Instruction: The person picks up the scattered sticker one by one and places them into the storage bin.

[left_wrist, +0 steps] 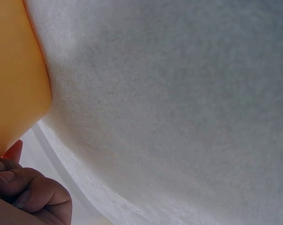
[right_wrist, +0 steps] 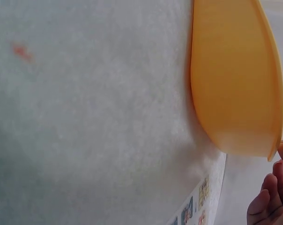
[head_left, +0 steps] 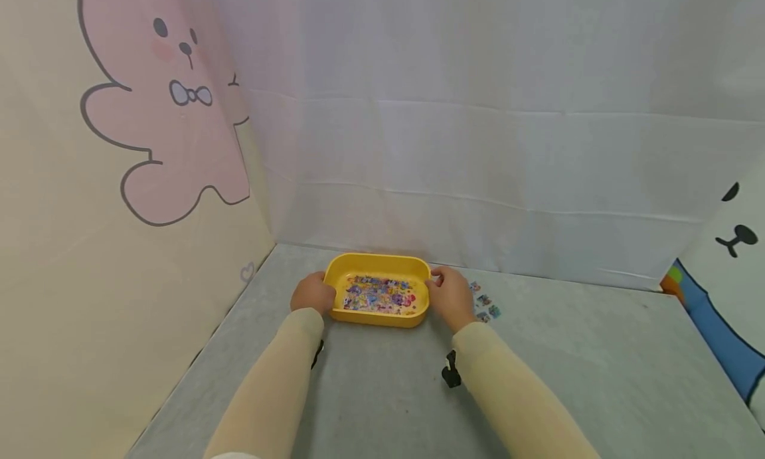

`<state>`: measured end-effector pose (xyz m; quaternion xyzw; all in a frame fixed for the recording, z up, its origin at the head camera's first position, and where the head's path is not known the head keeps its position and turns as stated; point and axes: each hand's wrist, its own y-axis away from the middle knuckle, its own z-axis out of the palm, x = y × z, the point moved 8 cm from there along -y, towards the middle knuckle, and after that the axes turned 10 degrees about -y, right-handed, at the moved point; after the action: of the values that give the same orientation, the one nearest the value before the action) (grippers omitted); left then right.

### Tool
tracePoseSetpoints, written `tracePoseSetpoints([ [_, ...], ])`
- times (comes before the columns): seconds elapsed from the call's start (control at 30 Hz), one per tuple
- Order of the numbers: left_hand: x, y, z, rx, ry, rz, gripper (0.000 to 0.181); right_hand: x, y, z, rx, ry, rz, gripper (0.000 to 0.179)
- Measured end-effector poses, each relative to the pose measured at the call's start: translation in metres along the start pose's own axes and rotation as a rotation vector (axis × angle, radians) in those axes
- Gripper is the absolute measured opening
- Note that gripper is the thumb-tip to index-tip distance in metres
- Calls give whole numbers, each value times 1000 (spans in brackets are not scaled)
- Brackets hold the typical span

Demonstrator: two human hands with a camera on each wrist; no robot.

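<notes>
A yellow plastic tray with rounded corners sits on the grey tabletop, toward the back wall. Inside its floor lies a patch of small, brightly coloured printed figures; whether they are loose pieces or one picture I cannot tell. My left hand grips the tray's left end, its fingers curled in the left wrist view. At the right end, my right hand pinches the rim, thumb at the edge. The right wrist view shows the tray's outer wall and the curled fingers beside it.
Small colourful pictures lie on the table just right of my right hand; up close they look printed on a pale sheet. White fabric hangs behind the table. A cream panel with a pink bear borders the left side.
</notes>
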<state>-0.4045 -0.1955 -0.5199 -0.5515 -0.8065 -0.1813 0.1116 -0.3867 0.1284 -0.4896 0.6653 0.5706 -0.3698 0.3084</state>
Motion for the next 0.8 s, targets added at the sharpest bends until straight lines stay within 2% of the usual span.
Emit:
tracePoseSetpoints([
  [0.2,1,2,-1,-4,-2,2,53,4,-1,-5,4,6,-23,21],
  [0.5,1,3,-1,-5,-1,0,52,14,-7,-11,2,71,-52,20],
  [0.63,-1,-1,1,-3,10,-14,52,24,-9,-16,-20,130,-51,21],
  [0.8,-1,-2,1,-5,13,-12,52,34,-9,-28,-47,264,-78,23],
])
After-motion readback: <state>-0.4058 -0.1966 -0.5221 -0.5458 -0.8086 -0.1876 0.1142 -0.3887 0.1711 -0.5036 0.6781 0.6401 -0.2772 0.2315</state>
